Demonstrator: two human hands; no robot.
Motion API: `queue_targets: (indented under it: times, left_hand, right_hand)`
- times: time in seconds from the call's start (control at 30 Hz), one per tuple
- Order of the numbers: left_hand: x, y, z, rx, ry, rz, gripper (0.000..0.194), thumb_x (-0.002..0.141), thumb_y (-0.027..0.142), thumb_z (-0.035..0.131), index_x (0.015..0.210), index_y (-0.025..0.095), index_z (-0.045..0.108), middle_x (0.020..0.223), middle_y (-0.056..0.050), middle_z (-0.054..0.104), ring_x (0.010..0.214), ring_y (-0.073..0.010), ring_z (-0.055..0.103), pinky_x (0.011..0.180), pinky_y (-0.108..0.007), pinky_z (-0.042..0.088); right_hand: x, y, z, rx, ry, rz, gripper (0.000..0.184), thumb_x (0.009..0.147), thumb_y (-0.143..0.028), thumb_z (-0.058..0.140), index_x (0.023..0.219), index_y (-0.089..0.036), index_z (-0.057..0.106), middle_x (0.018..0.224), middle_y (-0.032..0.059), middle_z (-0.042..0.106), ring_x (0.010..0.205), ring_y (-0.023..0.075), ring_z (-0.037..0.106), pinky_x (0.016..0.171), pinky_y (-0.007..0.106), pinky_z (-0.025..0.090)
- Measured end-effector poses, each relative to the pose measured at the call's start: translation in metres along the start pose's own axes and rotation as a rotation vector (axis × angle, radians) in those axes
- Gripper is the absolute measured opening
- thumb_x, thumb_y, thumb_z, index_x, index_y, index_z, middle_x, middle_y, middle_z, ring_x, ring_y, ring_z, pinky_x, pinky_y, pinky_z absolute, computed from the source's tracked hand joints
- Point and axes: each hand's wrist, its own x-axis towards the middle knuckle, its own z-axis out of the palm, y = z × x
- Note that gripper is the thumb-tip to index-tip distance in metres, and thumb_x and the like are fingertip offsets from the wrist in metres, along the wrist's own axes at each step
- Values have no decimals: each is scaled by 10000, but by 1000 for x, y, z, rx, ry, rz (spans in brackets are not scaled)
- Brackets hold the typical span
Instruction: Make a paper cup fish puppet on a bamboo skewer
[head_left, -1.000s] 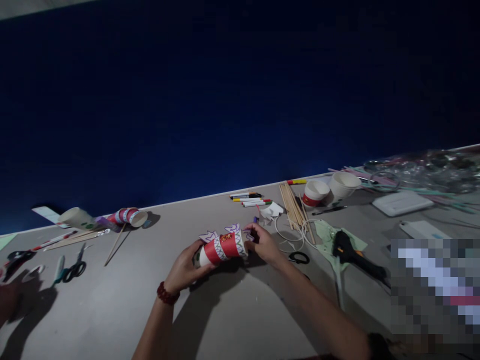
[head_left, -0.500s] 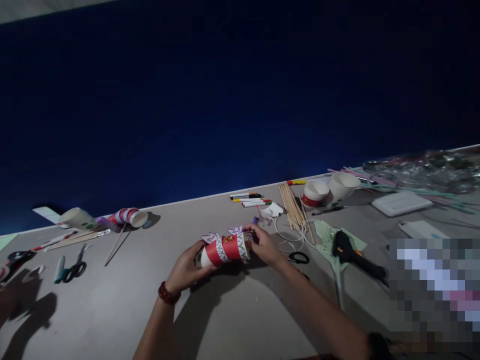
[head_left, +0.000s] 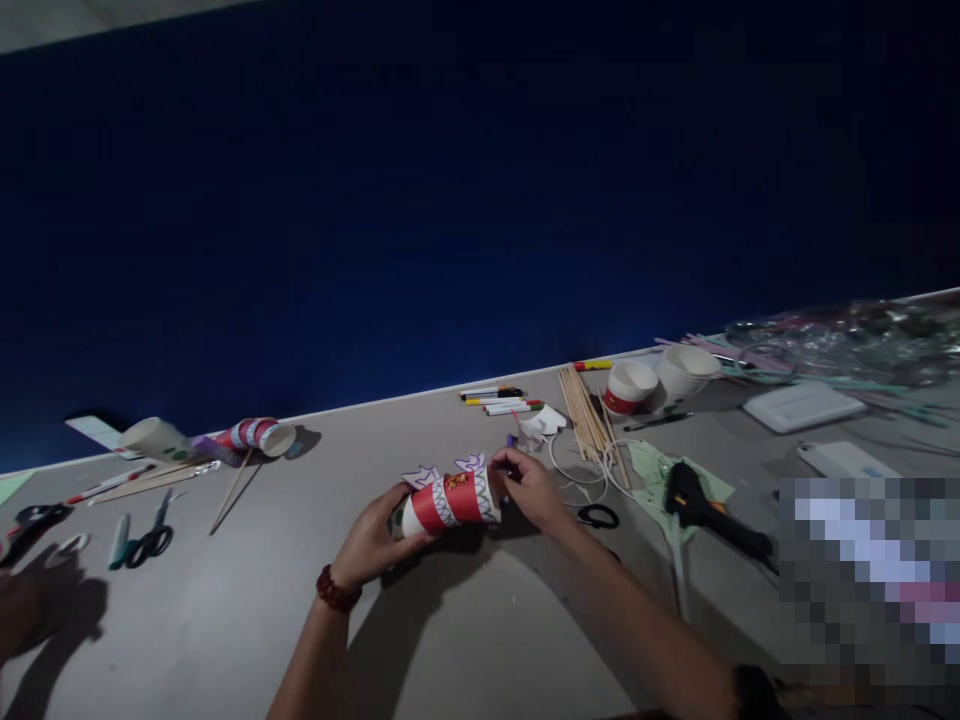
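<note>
My left hand (head_left: 373, 540) grips the narrow end of a red-and-white decorated paper cup (head_left: 448, 500) held sideways just above the grey table (head_left: 480, 640). Purple-edged paper cutouts (head_left: 442, 470) stick up from the cup's top side. My right hand (head_left: 531, 487) is at the cup's wide rim, its fingers pinching the rim and a small dark purple piece that I cannot make out. A red bead bracelet (head_left: 334, 590) sits on my left wrist.
Right of my hands lie black scissors (head_left: 598, 516), a black glue gun (head_left: 705, 508) on green paper, wooden sticks (head_left: 589, 420), markers (head_left: 501, 398), two paper cups (head_left: 660, 380) and straws. On the left lie decorated cups (head_left: 255, 436), scissors (head_left: 146, 540) and another person's hand (head_left: 22, 610).
The cup and both hands have dipped slightly lower and toward me. The other person's hand at the far left has shifted a little.
</note>
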Motion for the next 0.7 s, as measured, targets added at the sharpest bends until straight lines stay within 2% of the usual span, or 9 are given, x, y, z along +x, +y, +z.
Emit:
queue_targets:
  times: [0.27,0.37,0.5,0.7]
  left_hand:
    - [-1,-6,2,27,21,6,596,772,417,747,1289,199,547,1258,-115,673,1128,-289,653,978,-403,527]
    - [-1,-6,2,18,24,17,589,775,413,743,1290,199,552,1246,-112,681,1107,-283,664,957,-393,540]
    - [-1,-7,3,27,45,13,599,768,415,748,1294,198,559,1239,-114,687,1096,-287,671,947,-396,546]
    - [-1,-6,2,29,31,3,603,770,422,748,1294,194,555,1239,-115,686,1093,-282,673,940,-390,550]
  right_hand:
    - [1,0,-3,1,-20,-6,69,719,-288,602,731,-221,612,719,-8,624,711,184,573,666,291,456]
    - [0,2,-3,-2,-23,-5,99,737,-292,631,803,-218,633,784,4,664,757,193,607,702,303,481]
    - [-2,5,-2,32,-41,28,251,705,-259,693,947,-213,644,910,32,707,852,212,653,757,318,516]
    - [-2,1,-1,54,-49,31,244,718,-286,701,944,-214,645,926,43,710,896,226,660,809,349,520]
